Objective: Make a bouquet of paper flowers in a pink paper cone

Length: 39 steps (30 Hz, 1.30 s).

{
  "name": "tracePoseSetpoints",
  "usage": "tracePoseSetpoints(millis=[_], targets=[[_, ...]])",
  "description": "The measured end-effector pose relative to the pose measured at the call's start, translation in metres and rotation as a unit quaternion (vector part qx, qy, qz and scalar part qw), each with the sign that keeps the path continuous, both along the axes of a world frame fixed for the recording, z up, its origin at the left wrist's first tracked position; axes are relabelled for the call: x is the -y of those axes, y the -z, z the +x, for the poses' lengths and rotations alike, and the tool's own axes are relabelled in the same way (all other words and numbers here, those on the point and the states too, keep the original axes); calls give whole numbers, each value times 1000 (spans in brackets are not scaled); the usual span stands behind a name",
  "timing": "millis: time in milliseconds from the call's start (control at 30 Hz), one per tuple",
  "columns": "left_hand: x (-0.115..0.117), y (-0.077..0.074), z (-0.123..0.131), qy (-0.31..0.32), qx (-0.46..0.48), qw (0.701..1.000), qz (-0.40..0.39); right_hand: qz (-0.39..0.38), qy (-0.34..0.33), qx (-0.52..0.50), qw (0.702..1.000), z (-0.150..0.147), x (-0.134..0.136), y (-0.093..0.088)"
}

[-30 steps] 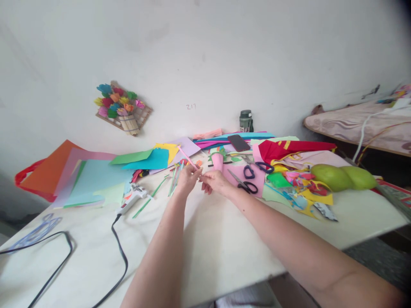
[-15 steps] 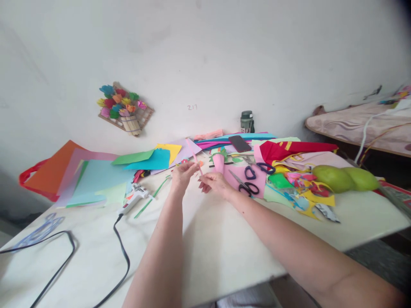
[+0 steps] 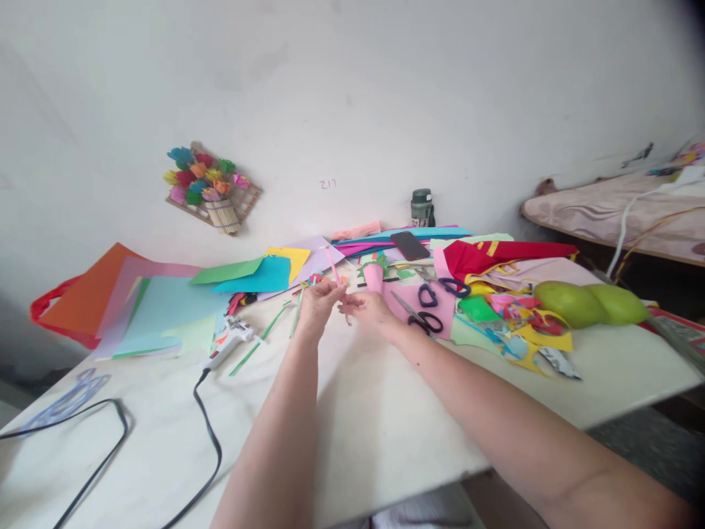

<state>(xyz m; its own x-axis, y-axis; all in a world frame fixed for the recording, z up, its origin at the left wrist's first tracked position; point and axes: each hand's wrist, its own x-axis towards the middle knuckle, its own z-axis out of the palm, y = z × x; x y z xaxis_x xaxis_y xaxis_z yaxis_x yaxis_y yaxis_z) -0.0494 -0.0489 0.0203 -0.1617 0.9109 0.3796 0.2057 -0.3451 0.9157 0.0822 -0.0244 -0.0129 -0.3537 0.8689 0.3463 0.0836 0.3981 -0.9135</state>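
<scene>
Both of my hands meet over the far middle of the white table point(image 3: 385, 433). My left hand point(image 3: 319, 305) and my right hand point(image 3: 370, 308) pinch a thin pink paper stick point(image 3: 333, 270) between their fingertips; the stick points up and away, nearly upright. Several green paper strips point(image 3: 264, 334) lie on the table just left of my left hand. Right of my right hand, black-handled scissors point(image 3: 421, 317) rest on a pink sheet point(image 3: 407, 297).
A white glue gun point(image 3: 228, 339) with a black cord point(image 3: 206, 433) lies at the left. Coloured paper sheets point(image 3: 165, 305) and scraps point(image 3: 518, 327) crowd the back, with a phone point(image 3: 409, 245), a dark bottle point(image 3: 421, 208) and two green fruits point(image 3: 589, 304). Paper flowers point(image 3: 206, 184) hang on the wall.
The pink stick has swung from leaning far left to nearly upright. My hands have turned it between their fingers and stayed in about the same place.
</scene>
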Motion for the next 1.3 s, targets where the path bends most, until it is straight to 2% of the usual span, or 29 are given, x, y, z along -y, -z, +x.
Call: tracePoseSetpoints(millis=[100,367,500,567,633,733,867,1000,1100,1200,1300], targets=[[1,0,3,45,38,998,-11,-46,-18,-29,998,1,3,-5],[2,-4,0,2,57,998,23,-89,-79,-4,993,1,7,-5],[4,-7,1,9,34,999,23,-118,-116,22,986,12,6,-14],[5,-7,1,18,9,1000,18,-129,-123,-6,984,19,3,-19],[4,-6,2,18,-38,999,9,-123,-104,-66,985,25,-2,-23],[2,-2,7,-9,-148,989,6,-95,-40,-144,984,27,-9,-24],[1,-2,19,-73,-287,954,48,-68,21,-195,978,27,-14,-23],[4,-5,29,-124,-373,919,41,-55,22,-213,975,33,-15,-28],[3,-2,28,-124,-382,915,35,-74,28,-263,962,43,-18,-35],[-3,3,24,-107,-328,937,51,-98,56,-350,930,58,-24,-42],[-13,7,21,-135,-261,956,-9,-108,78,-416,900,71,-29,-47]])
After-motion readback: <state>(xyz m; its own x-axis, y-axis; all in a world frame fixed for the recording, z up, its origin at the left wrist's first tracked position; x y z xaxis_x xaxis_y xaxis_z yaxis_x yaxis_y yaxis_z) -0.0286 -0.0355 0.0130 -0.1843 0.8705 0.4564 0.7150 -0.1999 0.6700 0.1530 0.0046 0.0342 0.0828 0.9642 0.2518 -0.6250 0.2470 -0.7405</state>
